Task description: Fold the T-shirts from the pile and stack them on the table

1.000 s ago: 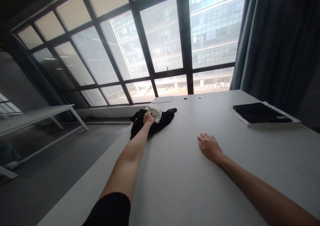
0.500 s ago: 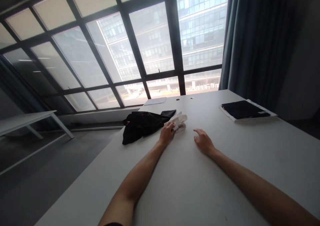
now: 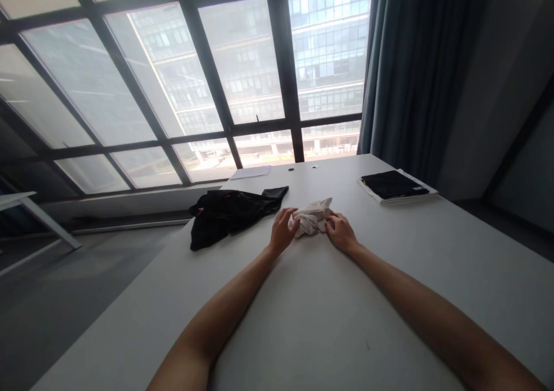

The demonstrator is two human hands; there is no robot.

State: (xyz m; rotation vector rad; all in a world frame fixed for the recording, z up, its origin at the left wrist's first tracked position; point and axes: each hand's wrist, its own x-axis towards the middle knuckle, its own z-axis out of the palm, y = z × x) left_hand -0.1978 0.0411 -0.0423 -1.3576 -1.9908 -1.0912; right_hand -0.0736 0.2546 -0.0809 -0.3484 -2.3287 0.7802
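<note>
A crumpled white cloth [image 3: 312, 216] lies on the white table [image 3: 294, 310] between my two hands. My left hand [image 3: 283, 230] is at the cloth's left side, its fingers curved and apart, the tips close to the fabric. On the other side my right hand [image 3: 341, 231] has its fingers closed on the cloth's right edge. Left of my left hand, a black garment [image 3: 231, 213] is spread in a loose heap, with small reddish marks on it.
A folded black garment [image 3: 392, 184] rests on a folded white one [image 3: 426, 196] at the table's right. Near the far edge are white paper [image 3: 251, 172] and a dark round spot [image 3: 291, 170]. A curtain [image 3: 402, 85] hangs beside the windows; another table [image 3: 19, 199] stands at left.
My right hand has come in to the cloth and closed on its edge. My left hand has loosened from the cloth, which now sits more spread between the hands. The view has turned right.
</note>
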